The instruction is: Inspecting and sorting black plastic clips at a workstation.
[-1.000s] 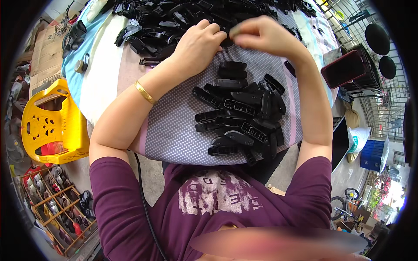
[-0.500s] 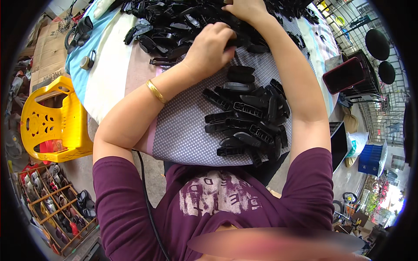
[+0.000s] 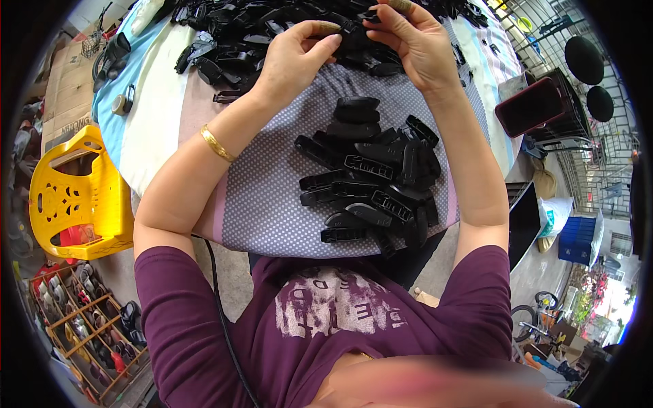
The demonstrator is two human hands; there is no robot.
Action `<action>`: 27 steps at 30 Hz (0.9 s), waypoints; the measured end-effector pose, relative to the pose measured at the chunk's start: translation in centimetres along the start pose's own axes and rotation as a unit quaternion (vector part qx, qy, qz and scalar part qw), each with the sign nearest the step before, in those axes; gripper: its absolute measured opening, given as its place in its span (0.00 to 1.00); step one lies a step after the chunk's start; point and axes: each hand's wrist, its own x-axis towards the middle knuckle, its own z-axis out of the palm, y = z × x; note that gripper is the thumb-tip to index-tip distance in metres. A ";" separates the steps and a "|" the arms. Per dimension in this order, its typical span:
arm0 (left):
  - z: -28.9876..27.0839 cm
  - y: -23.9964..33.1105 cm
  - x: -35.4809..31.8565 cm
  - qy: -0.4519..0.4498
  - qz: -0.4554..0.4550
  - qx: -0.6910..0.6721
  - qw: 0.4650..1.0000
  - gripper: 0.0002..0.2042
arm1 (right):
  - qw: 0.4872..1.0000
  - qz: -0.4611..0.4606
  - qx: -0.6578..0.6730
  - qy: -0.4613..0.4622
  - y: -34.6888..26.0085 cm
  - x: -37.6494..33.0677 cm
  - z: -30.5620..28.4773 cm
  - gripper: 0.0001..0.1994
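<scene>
My left hand (image 3: 289, 60) is over the near edge of a big heap of black plastic parts (image 3: 235, 51). Its thumb and forefinger pinch a black plastic part (image 3: 345, 32), whose outline blends into the heap behind. Close by on the right, my right hand (image 3: 425, 51) is raised, its fingertips closed on a small black plastic piece (image 3: 372, 16). Tan coverings wrap a finger of each hand. Between my forearms, a smaller pile of black clip-like plastic pieces (image 3: 371, 183) lies on the dotted grey cloth (image 3: 262, 197).
A yellow plastic chair (image 3: 102, 197) stands left of the table, above a shoe rack (image 3: 92, 326). A dark-screened phone (image 3: 530, 109) is at the table's right edge, near a wire grid. A black cable (image 3: 218, 292) runs down beside my left arm.
Both hands have come up off the heap, and the right has turned so its fingers show with a small black piece. Another black piece lies at the top of the small pile.
</scene>
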 end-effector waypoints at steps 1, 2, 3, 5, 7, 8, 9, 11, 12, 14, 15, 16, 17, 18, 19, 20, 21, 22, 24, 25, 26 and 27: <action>0.0 -0.1 0.0 -0.008 0.018 0.010 1.000 0.13 | 0.998 -0.044 -0.042 -0.012 0.3 -0.1 0.1 0.12; 0.1 0.0 -0.1 -0.011 0.017 0.011 1.000 0.13 | 0.992 -0.087 -0.085 -0.023 0.5 -0.1 0.3 0.12; 0.1 0.2 -0.2 -0.003 0.033 0.065 0.997 0.13 | 0.992 -0.066 -0.108 -0.007 0.7 -0.3 0.5 0.11; -0.1 0.4 -0.2 0.007 0.048 0.120 0.992 0.13 | 0.984 -0.045 -0.169 -0.018 1.0 -1.1 1.6 0.12; -0.4 0.3 0.0 0.030 0.112 0.140 0.983 0.13 | 0.977 -0.094 -0.180 -0.063 2.0 -1.2 1.7 0.14; -0.6 0.5 0.1 0.029 0.111 0.139 0.984 0.13 | 0.977 -0.093 -0.180 -0.062 2.2 -1.2 1.5 0.14; -0.9 0.9 0.2 0.016 0.086 0.104 0.991 0.13 | 0.980 -0.078 -0.177 -0.054 2.4 -1.4 1.3 0.14; -1.4 1.2 0.3 0.007 0.056 0.031 0.998 0.14 | 0.981 -0.035 -0.185 -0.054 2.0 -1.4 1.5 0.15; -1.7 1.2 0.5 0.009 0.056 0.031 0.998 0.14 | 0.981 -0.034 -0.185 -0.056 2.3 -1.3 1.4 0.15; -1.9 1.6 0.7 -0.061 -0.064 -0.271 0.958 0.23 | 0.987 -0.074 -0.129 -0.058 2.8 -1.2 1.1 0.16; -1.9 2.0 0.6 -0.065 -0.080 -0.294 0.950 0.21 | 0.987 -0.074 -0.129 -0.057 2.7 -1.1 0.8 0.16; -1.8 2.1 0.6 -0.065 -0.080 -0.293 0.950 0.21 | 0.986 -0.059 -0.145 -0.058 2.4 -1.1 0.7 0.16; -1.6 2.2 0.7 -0.052 -0.096 -0.267 0.958 0.20 | 0.984 -0.044 -0.161 -0.058 2.2 -1.1 0.8 0.16; -1.6 2.3 0.7 -0.039 -0.111 -0.239 0.964 0.19 | 0.984 -0.044 -0.160 -0.058 1.8 -1.3 0.9 0.16; -1.8 2.1 0.7 -0.038 -0.110 -0.238 0.964 0.19 | 0.980 -0.022 -0.195 -0.028 0.6 -1.8 1.8 0.16; -2.1 1.5 0.6 -0.033 -0.051 -0.124 0.990 0.16 | 0.973 0.000 -0.230 0.003 0.0 -2.1 2.3 0.16; -2.4 0.9 0.6 -0.028 0.007 -0.008 1.000 0.15 | 0.976 -0.031 -0.216 -0.018 0.1 -2.1 2.3 0.16; -2.5 0.4 0.8 -0.029 0.008 -0.008 1.000 0.15 | 0.976 -0.032 -0.217 -0.017 0.4 -2.2 2.2 0.16; -2.7 -0.2 1.1 -0.031 0.065 0.014 0.997 0.14 | 0.977 -0.100 -0.186 -0.039 1.2 -2.3 2.3 0.15; -2.6 -0.2 1.1 -0.032 0.065 0.014 0.997 0.14 | 0.975 -0.133 -0.171 -0.049 1.6 -2.4 2.2 0.14; -2.3 -0.1 1.0 -0.024 0.064 0.010 0.998 0.14 | 0.975 -0.134 -0.171 -0.049 1.9 -2.3 1.9 0.14; -2.1 0.0 0.9 -0.015 0.063 0.006 0.998 0.14 | 0.959 -0.185 -0.207 -0.052 2.2 -2.2 1.6 0.13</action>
